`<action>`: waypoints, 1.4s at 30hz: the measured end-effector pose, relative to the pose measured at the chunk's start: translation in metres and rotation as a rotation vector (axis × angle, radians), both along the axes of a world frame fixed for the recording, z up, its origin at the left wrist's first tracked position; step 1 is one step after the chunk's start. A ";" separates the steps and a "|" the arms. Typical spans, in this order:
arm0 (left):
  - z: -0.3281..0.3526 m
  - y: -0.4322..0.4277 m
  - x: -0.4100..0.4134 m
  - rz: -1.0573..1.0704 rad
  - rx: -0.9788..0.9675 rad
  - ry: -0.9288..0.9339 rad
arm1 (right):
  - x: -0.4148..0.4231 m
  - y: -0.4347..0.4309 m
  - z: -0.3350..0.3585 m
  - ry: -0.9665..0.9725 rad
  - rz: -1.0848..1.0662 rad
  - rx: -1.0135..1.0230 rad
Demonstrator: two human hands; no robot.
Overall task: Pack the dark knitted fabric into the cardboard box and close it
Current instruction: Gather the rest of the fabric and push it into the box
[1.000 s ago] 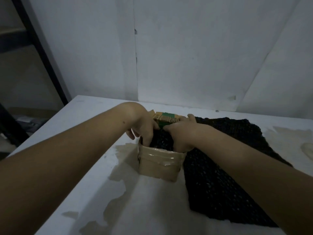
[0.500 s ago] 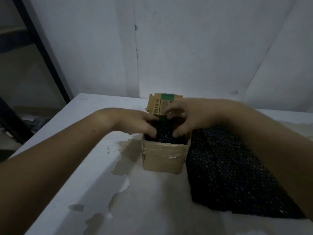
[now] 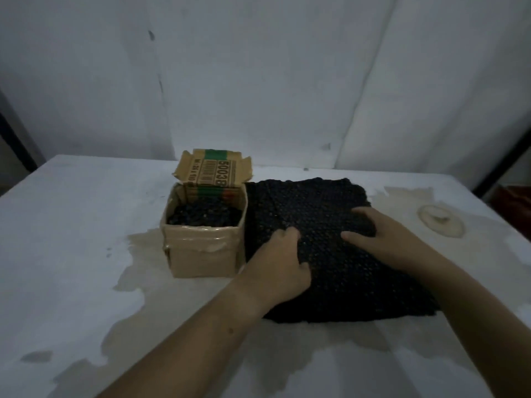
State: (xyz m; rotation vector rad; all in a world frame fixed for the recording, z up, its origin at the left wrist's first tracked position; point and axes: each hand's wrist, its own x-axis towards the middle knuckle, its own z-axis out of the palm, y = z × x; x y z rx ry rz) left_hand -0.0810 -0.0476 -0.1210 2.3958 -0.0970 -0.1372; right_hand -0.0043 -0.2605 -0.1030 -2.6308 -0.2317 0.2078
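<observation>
A small cardboard box (image 3: 201,258) stands on the table left of centre, its lid flap (image 3: 214,170) upright at the back. Dark knitted fabric (image 3: 201,215) fills the box nearly to the rim. A folded stack of dark knitted fabric (image 3: 330,271) lies flat on the table, touching the box's right side. My left hand (image 3: 280,264) rests on the stack's left part with fingers curled into the knit. My right hand (image 3: 376,232) lies on the stack's upper right, fingers spread and pressing down.
The white table (image 3: 71,239) has worn brownish patches around the box and at the right, with a round stain (image 3: 441,221) at the far right. White wall panels rise behind. Dark frame legs stand at both sides.
Both hands have left the box opening and moved right onto the flat stack. The fabric that they pressed down stays in the box, and the lid flap stands free.
</observation>
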 end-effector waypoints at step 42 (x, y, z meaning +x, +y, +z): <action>0.072 0.214 -0.029 0.318 0.135 -0.435 | -0.012 0.170 0.071 -0.444 0.362 0.453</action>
